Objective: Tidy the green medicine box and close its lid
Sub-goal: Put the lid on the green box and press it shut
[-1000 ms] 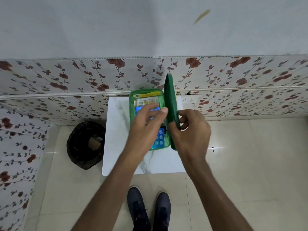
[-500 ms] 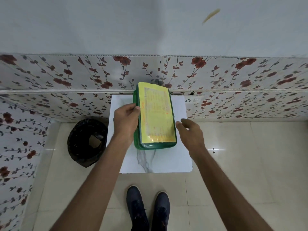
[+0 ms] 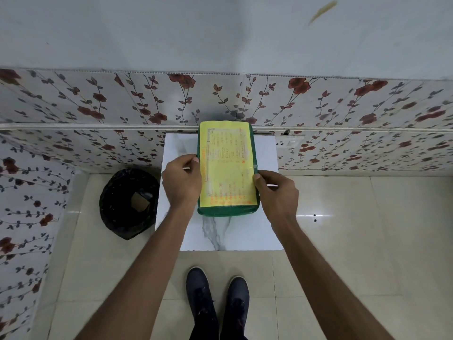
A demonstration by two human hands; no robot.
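The green medicine box [image 3: 226, 211] stands on a small white marble-patterned table [image 3: 220, 234], with its lid down. A yellow printed label [image 3: 226, 168] covers the lid's top. My left hand [image 3: 182, 184] presses against the box's left side, fingers curled at the lid's edge. My right hand [image 3: 277, 192] holds the right side, thumb on the lid's right edge. The box's contents are hidden under the lid.
A bin lined with a black bag [image 3: 128, 203] stands on the floor left of the table. The table backs onto a floral-tiled wall with a socket [image 3: 289, 143] at the right. My dark shoes [image 3: 217, 300] stand on the beige tiled floor.
The lid, upright a second ago, has swung down onto the box. My left hand left the inside and moved to the box's left side. My right hand came back to the right edge.
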